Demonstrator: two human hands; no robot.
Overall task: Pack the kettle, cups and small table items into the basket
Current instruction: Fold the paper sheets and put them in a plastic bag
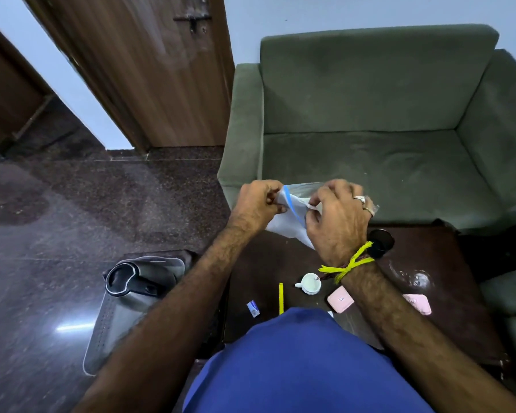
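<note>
Green sofa [370, 138] at back, dark wooden table [429, 293] in front of it, grey basket [116, 317] on the floor left of the table with the steel kettle [137, 281] already lying in it. Both hands work a clear zip bag [292, 210] with blue seal strip, held above the table's far edge. Left hand [258, 204] has fingers curled, pinching the bag's left edge; right hand [337, 216] has fingers curled, pinching the other side near the seal. Looks like opening or closing the zip, can't tell which, contents unclear. To do it well: keep both pinches close to the strip, pull evenly so the thin plastic doesn't tear, keep the mouth up. Still on the table: black round lid-like thing [383, 238], two pink cases [340, 299], small white cup [310, 283], yellow strip [281, 298], tiny blue sachet [253, 308] – all waiting to go in the basket
</note>
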